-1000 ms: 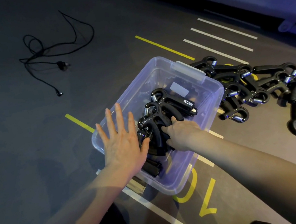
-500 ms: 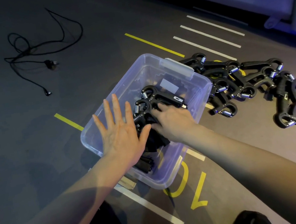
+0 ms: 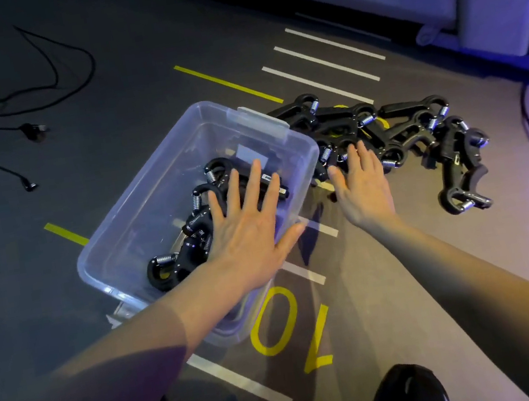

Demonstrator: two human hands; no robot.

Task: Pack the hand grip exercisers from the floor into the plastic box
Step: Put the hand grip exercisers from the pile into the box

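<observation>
- The clear plastic box sits on the dark floor, open at the top, its long axis running diagonally from near left to far right.
- Several black hand grip exercisers with silver springs lie packed inside the box, toward its near end.
- The left hand lies flat over those packed exercisers, its fingers straight and spread, grasping nothing; the thumb reaches toward the box's right rim.
- A pile of hand grip exercisers on the floor stretches from just beside the box's far right corner out to the right, tangled together.
- The right hand is outside the box, its fingers extended and released, the tips at the near edge of that pile; whether they touch it I cannot tell.
- A yellow "10" and white and yellow stripes mark the floor near the box.
- A loose black cable lies well apart, at far left.
- A dark shoe shows at the bottom edge.
</observation>
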